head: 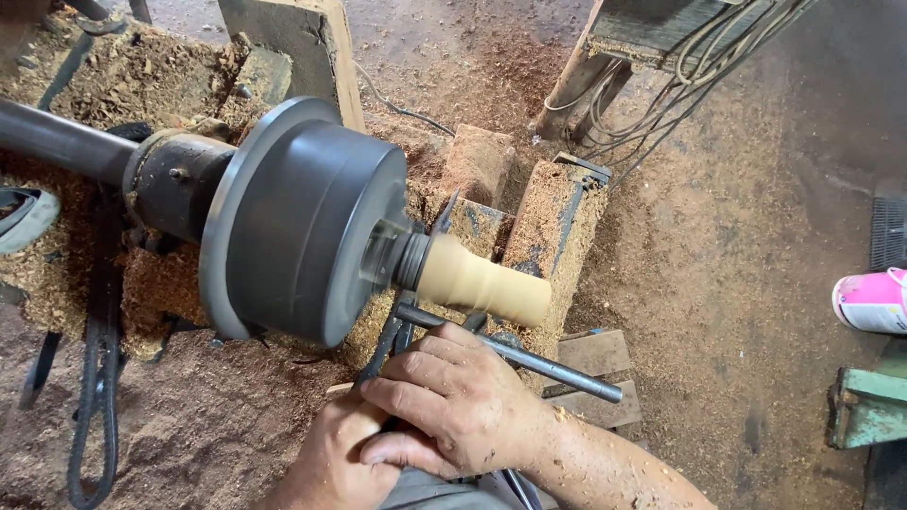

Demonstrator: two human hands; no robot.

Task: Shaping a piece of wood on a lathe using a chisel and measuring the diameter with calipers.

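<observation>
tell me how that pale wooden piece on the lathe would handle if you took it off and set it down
The wooden piece looks round and smoothly turned, so it would probably roll on a flat surface. It seems solid and stiff, likely light for its size. Its narrow waist might give fingers a fair grip, though the dust on the right hand and the sawdust all around suggest it could feel slippery.

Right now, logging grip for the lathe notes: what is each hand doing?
Left hand: closed around the turning tool's wooden handle.
Right hand: closed over the tool near the metal rest bar.
</observation>
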